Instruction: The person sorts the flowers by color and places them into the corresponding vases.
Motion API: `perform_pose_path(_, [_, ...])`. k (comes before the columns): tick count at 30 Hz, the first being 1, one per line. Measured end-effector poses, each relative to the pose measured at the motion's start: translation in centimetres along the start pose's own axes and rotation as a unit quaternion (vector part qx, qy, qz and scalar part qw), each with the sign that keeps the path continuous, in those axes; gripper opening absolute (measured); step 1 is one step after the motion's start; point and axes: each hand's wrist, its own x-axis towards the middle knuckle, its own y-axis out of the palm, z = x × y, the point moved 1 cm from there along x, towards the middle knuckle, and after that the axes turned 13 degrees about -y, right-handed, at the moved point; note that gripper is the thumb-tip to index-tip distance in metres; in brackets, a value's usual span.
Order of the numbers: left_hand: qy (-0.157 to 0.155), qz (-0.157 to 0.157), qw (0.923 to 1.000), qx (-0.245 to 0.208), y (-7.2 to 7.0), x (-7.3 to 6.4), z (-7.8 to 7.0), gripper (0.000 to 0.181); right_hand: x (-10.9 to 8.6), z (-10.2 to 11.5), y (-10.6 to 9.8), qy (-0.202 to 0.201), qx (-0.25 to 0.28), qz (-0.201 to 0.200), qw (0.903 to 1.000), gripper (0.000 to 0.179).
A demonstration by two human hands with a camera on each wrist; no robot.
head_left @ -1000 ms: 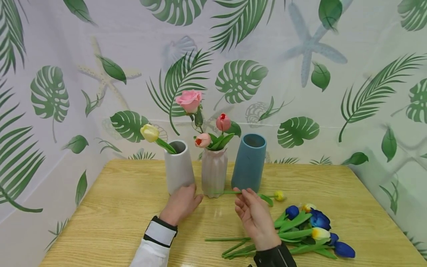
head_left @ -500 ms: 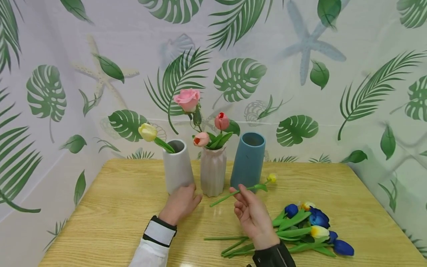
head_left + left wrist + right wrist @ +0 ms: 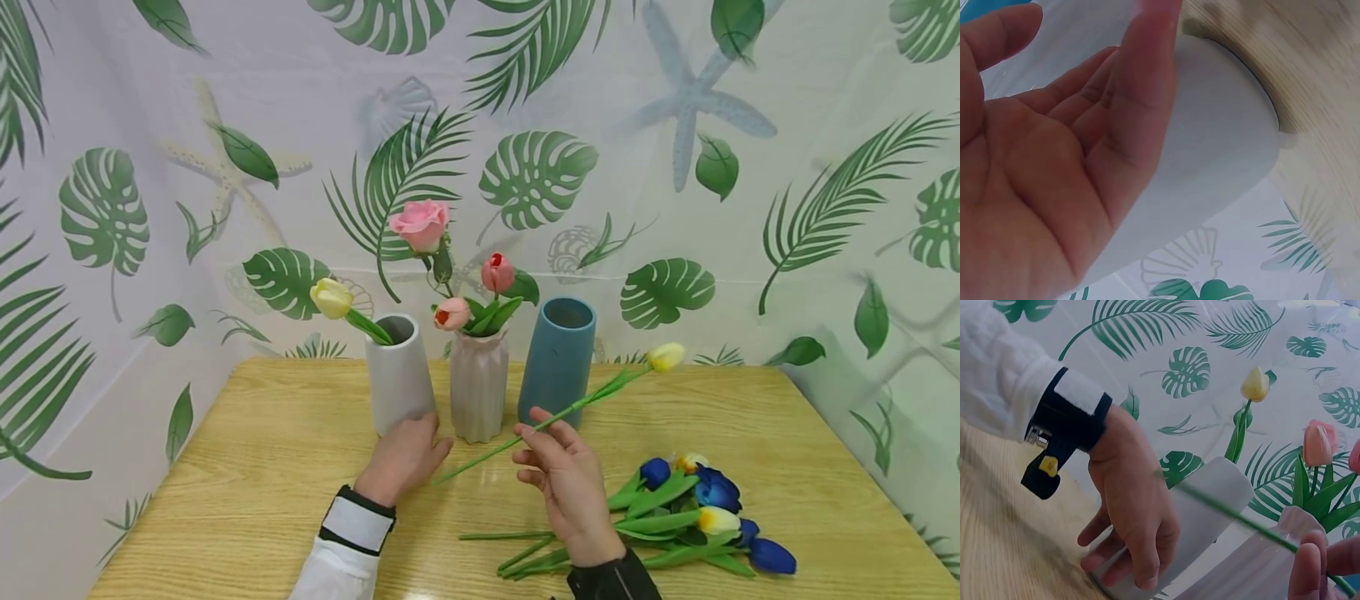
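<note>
My right hand [image 3: 564, 479] pinches the thin green stem of a yellow tulip [image 3: 666, 357] between thumb and fingertips. The tulip slants above the table, its bloom up to the right and its stem end low to the left. My left hand [image 3: 403, 457] touches the lower side of a white vase [image 3: 397, 375] with extended fingers, also seen in the right wrist view. One pale yellow tulip [image 3: 332, 298] leans out of that vase. Beside it, a pale pink ridged vase [image 3: 478, 396] holds a pink rose [image 3: 420, 225] and two pink tulips [image 3: 498, 273].
A blue vase [image 3: 557, 358] with no flowers stands right of the pink one, partly behind the held stem. On the wooden table [image 3: 247, 467], a bunch of blue and yellow-white flowers [image 3: 693, 521] lies at the right, stems pointing left. A leaf-printed cloth [image 3: 555, 92] hangs behind.
My right hand has raised the yellow tulip off the tabletop and tilted it, bloom rising to the right and stem end lowering to the left. The left hand stays at the white vase.
</note>
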Motion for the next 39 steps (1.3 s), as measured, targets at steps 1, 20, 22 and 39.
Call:
perform_pose_path(1, [-0.001, 0.004, 1.0, 0.001, 0.0, 0.0, 0.1, 0.02, 0.0, -0.1, -0.1, -0.006, -0.001, 0.0, 1.0, 0.048])
perform_pose_path(20, [-0.147, 0.134, 0.9797, -0.029, -4.9, -0.4, 4.3, 0.038, -0.1, -0.9, -0.6, -0.092, 0.027, -0.022, 0.9951, 0.049])
perform_pose_path(22, [-0.165, 0.13, 0.9769, -0.04, -5.1, -0.3, 4.7, 0.056, -0.2, -0.9, -0.4, -0.113, 0.031, -0.027, 0.9928, 0.05])
perform_pose_path(39, [-0.117, -0.019, 0.9675, -0.224, -2.8, 2.2, 4.9, 0.096, -0.5, -1.4, 4.7, -0.502, -0.133, 0.07, 0.8519, 0.033])
